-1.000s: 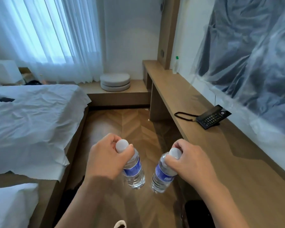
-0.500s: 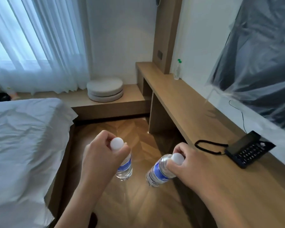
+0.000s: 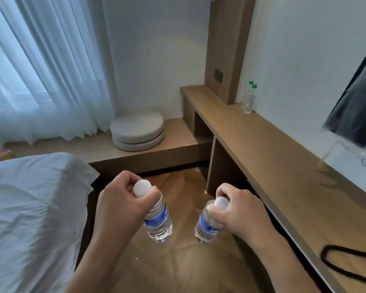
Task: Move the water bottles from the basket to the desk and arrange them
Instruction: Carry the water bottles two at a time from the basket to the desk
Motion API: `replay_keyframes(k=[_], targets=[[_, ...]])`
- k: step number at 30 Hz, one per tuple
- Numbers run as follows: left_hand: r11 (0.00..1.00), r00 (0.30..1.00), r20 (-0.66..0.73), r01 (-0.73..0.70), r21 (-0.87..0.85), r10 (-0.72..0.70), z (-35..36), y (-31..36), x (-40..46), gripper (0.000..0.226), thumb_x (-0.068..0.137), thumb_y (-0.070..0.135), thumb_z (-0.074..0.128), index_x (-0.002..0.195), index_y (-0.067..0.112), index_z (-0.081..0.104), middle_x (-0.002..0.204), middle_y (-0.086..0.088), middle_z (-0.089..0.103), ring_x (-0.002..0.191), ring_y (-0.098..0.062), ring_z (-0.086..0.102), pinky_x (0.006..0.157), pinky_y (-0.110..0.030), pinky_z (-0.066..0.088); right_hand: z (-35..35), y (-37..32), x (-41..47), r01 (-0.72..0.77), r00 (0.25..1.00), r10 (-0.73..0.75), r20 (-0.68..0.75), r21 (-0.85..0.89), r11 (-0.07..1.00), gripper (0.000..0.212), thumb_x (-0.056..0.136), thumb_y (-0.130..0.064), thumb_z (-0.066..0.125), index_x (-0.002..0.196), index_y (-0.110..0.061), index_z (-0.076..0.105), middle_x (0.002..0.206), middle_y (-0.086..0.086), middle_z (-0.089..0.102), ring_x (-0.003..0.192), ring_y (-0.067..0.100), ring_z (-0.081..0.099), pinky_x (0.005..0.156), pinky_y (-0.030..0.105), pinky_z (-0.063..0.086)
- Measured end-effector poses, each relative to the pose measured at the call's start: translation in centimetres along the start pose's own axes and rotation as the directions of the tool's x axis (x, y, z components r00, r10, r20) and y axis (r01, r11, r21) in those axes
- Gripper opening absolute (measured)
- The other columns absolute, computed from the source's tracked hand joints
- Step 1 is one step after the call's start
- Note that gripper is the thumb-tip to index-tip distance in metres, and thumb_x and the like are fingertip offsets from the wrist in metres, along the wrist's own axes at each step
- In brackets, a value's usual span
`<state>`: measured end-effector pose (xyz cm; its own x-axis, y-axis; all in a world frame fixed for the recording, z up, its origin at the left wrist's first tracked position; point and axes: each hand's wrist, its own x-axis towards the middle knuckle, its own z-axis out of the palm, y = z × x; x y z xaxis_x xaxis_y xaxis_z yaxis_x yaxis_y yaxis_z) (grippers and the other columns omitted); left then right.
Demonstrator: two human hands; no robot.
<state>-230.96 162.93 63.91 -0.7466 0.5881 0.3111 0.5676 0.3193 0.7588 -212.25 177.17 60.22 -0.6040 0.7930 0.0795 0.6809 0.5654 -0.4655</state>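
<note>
I hold two small clear water bottles with white caps and blue labels over the wooden floor. My left hand (image 3: 123,205) grips the neck of the left bottle (image 3: 158,222), which hangs nearly upright. My right hand (image 3: 239,214) grips the neck of the right bottle (image 3: 206,226), also hanging down. The long wooden desk (image 3: 268,149) runs along the wall to the right of both hands. Two clear bottles with green caps (image 3: 249,98) stand at the desk's far end by the wall. No basket is in view.
A bed with white sheets (image 3: 30,218) fills the left side. A low wooden platform holds two stacked round cushions (image 3: 138,130) under the white curtains (image 3: 40,70). A black coiled phone cord (image 3: 347,265) lies on the desk at lower right. A plastic-covered dark screen (image 3: 359,106) hangs above the desk.
The view has moved forward along the desk; the phone has slid out of frame, leaving only its cord. The green-capped bottles appear closer. Both hands still hold their bottles.
</note>
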Motion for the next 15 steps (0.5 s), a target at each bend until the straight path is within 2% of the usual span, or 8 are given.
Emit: replay_keyframes(k=[4,8,12,15], targets=[[0.998,0.999,0.008,0.032,-0.060,-0.031,1.6,-1.9,8.5,0.019,0.067,0.021,0.080,0.073,0.022,0.061,0.065,0.007,0.063,0.062,-0.010,0.060,0.052,-0.020,0.040,0.3,-1.3,6.9,-0.039,0.999,0.039,-0.015,0.021,0.999,0.023,0.076,-0.049,0.059,0.084,-0.029,0.051,0.068,-0.008,0.056,0.062,0.009,0.058,0.050,0.017,0.044],[0.994,0.996,0.094,0.013,-0.111,-0.003,4.9,-4.0,17.2,0.016,0.071,0.022,0.079,0.076,0.018,0.064,0.068,0.005,0.063,0.063,-0.008,0.059,0.052,-0.016,0.037,1.3,-2.6,14.3,-0.135,0.989,0.135,-0.062,0.004,0.991,0.022,0.076,-0.048,0.061,0.084,-0.029,0.053,0.070,-0.009,0.057,0.062,0.008,0.056,0.050,0.017,0.036],[0.990,0.975,0.207,-0.055,-0.127,0.080,6.9,-5.0,25.7,0.018,0.071,0.027,0.077,0.079,0.019,0.062,0.070,0.007,0.063,0.066,-0.009,0.060,0.051,-0.016,0.037,3.1,-4.0,20.4,-0.272,0.961,0.270,-0.065,-0.023,0.962,0.023,0.074,-0.048,0.061,0.084,-0.029,0.053,0.072,-0.009,0.059,0.066,0.010,0.059,0.056,0.023,0.049],[0.985,0.967,0.226,-0.087,-0.151,0.120,8.6,-5.8,32.0,0.017,0.071,0.029,0.075,0.077,0.021,0.061,0.069,0.007,0.063,0.066,-0.010,0.061,0.051,-0.016,0.038,3.6,-4.7,25.3,-0.337,0.936,0.336,-0.108,0.008,0.941,0.022,0.073,-0.047,0.064,0.082,-0.030,0.053,0.074,-0.009,0.060,0.067,0.010,0.060,0.059,0.025,0.053]])
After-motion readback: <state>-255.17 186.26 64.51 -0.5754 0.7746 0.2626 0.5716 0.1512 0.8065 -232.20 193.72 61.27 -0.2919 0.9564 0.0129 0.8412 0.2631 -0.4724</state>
